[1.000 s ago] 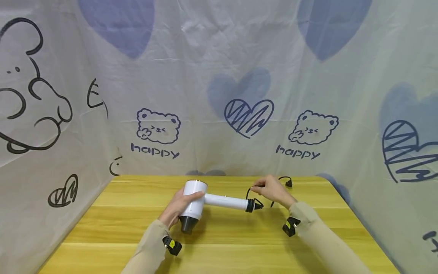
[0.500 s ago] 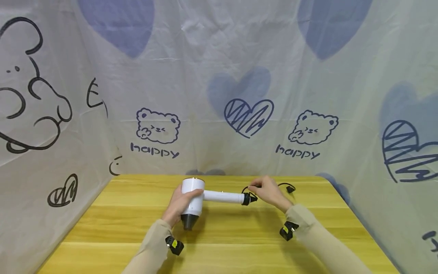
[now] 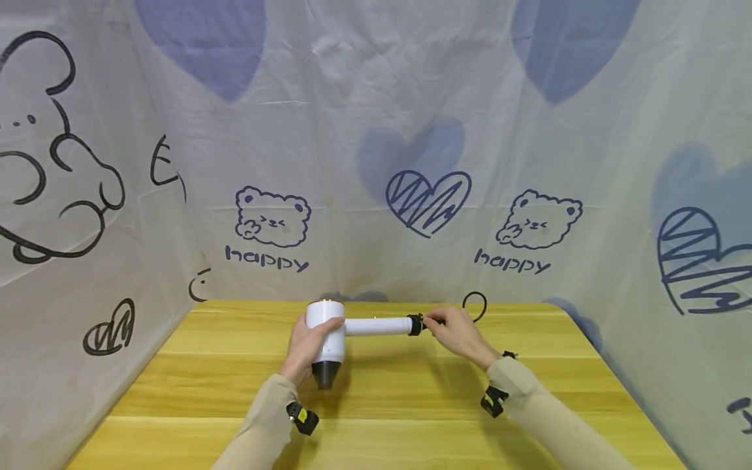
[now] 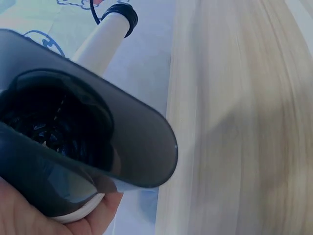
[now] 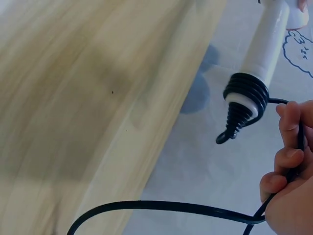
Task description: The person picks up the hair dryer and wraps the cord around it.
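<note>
My left hand [image 3: 304, 346] grips the barrel of a white hair dryer [image 3: 376, 326], held above the table with its dark nozzle [image 3: 325, 375] pointing toward me. Its handle extends to the right. Black cord [image 5: 247, 88] is wound in several turns around the handle's end, beside the ribbed strain relief [image 5: 238, 115]. With curled fingers my right hand [image 3: 461, 331] holds the cord just off that end. A free length of cord [image 5: 161, 205] trails out of this hand. In the left wrist view the nozzle [image 4: 142, 142] fills the near side, and most of the left hand is hidden.
A yellow wood-grain table [image 3: 376, 418] lies beneath both hands. Behind it and at both sides hangs a pale printed cloth [image 3: 352, 254]. The cord's plug [image 3: 509, 354] shows by the right wrist. Each forearm wears a small black camera [image 3: 302, 418].
The hair dryer has shifted left and slightly up, its handle now nearer level. My right hand has come closer to the handle's end. The trailing cord has swung, the plug now nearer my right wrist.
</note>
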Demonstrator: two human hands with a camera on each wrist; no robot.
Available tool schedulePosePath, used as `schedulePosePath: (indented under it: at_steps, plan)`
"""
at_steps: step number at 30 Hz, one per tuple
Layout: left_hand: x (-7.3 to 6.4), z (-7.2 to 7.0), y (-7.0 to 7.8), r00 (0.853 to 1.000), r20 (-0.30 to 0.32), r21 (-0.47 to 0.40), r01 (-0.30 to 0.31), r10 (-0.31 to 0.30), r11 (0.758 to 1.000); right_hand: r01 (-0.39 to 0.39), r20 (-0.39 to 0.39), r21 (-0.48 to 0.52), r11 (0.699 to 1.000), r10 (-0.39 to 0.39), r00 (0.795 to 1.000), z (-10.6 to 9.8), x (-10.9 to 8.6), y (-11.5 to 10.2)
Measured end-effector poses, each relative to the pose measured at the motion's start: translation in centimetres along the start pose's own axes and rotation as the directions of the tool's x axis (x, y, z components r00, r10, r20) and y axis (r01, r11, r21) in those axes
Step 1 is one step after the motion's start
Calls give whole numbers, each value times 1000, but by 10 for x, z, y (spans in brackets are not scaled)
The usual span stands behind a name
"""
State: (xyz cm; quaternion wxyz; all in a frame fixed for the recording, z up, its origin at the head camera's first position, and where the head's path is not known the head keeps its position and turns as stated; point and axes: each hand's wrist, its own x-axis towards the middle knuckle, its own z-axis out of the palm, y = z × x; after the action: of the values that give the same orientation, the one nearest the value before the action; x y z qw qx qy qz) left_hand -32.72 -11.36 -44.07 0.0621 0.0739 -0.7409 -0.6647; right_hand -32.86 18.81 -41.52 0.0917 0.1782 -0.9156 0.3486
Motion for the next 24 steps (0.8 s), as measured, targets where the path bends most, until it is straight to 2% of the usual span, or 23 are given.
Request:
schedulePosePath:
  at_steps: [8,15,20,24]
  plan:
    - [2,-1,-1,999,-24,-28,21,-22,999,37,15,42,998,-38,999,8,-5,3]
    - [2,-1,-2,999,-23,-91,33,-35,995,63,34,60,996,-65,997,8,-9,9]
    - [4,0,-3,998,-18,-128,62,-64,990,73,78,115,991,-82,994,5,-8,14]
    - [4,0,-3,996,-10,-154,80,-83,985,57,144,170,984,-82,986,4,-8,16]
